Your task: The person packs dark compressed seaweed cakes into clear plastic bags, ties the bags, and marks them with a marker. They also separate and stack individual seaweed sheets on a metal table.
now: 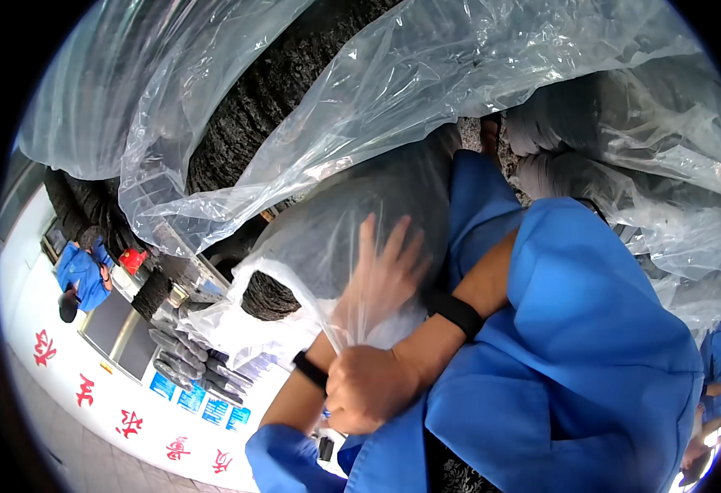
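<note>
Where filmy plastic (328, 238) puckers — right fist (370, 389) clenches.

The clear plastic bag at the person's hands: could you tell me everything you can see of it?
The clear plastic bag looks thin, wrinkled and see-through, whitish at its open edge. It lies mid-view around a dark bundle, whose ridged end shows at the opening. The right hand grips a gathered, stretched part; the spread left hand shows through the film.
</note>
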`<state>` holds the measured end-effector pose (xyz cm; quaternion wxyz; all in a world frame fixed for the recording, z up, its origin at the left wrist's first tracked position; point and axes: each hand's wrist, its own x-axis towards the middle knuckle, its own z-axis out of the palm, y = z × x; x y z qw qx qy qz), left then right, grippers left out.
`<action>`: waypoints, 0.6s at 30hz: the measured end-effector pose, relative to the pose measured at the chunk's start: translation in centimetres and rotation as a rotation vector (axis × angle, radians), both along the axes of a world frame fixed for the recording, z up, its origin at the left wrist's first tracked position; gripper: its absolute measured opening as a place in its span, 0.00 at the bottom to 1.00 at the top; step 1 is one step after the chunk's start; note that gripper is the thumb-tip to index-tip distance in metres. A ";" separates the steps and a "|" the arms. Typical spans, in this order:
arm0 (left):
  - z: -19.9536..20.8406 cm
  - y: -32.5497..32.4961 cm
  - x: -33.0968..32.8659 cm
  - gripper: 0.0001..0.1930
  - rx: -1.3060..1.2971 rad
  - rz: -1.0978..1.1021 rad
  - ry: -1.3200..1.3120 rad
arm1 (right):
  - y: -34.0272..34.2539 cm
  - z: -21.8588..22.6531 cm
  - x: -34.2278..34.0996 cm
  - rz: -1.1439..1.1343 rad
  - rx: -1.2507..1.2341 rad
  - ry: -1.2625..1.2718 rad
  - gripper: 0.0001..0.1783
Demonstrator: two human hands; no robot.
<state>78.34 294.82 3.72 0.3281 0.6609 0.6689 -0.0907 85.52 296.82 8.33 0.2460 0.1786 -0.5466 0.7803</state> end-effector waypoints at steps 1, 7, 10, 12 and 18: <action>-2.2 -0.2 0.9 0.15 0.055 0.023 -0.003 | 0.9 0.4 0.0 0.062 -0.003 0.043 0.11; -9.0 1.3 3.3 0.13 0.058 0.017 -0.059 | 4.1 0.7 -0.9 0.100 -0.068 0.130 0.15; -7.8 1.5 1.9 0.12 0.048 -0.043 -0.077 | 6.0 0.3 -2.2 -0.041 -0.067 0.086 0.18; -7.1 2.2 0.6 0.12 -0.008 -0.076 -0.068 | 7.1 0.5 -2.0 -0.088 -0.064 0.064 0.21; -4.7 1.9 4.4 0.13 0.224 -0.103 -0.061 | 12.1 2.4 1.1 -0.130 0.226 0.105 0.22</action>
